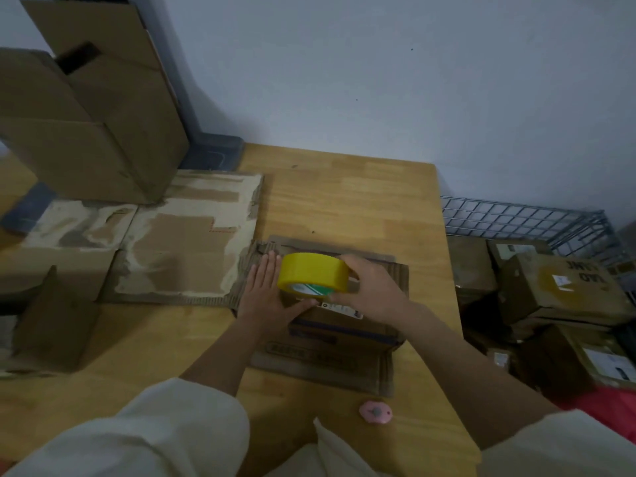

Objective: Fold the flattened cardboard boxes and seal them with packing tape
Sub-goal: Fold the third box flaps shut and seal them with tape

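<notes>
With the flat left hand (266, 290) pressing the folded brown cardboard box (330, 325), the right hand (370, 287), gripping the yellow packing-tape roll (312, 275), should pull tape straight along the seam.

From my feed I see a plain pale bluish-white wall (378, 70) filling the upper part of the view, with a few small dark specks on it. Below it stands a light wooden table (344, 194) of jointed planks, its far edge touching the wall. At the far left corner a dark grey plastic bin (215, 151) sits against the wall. To the right of the table, lower down, a grey wire-mesh basket (516, 218) stands beside the wall. The light is dim and even, casting soft shadows.
</notes>
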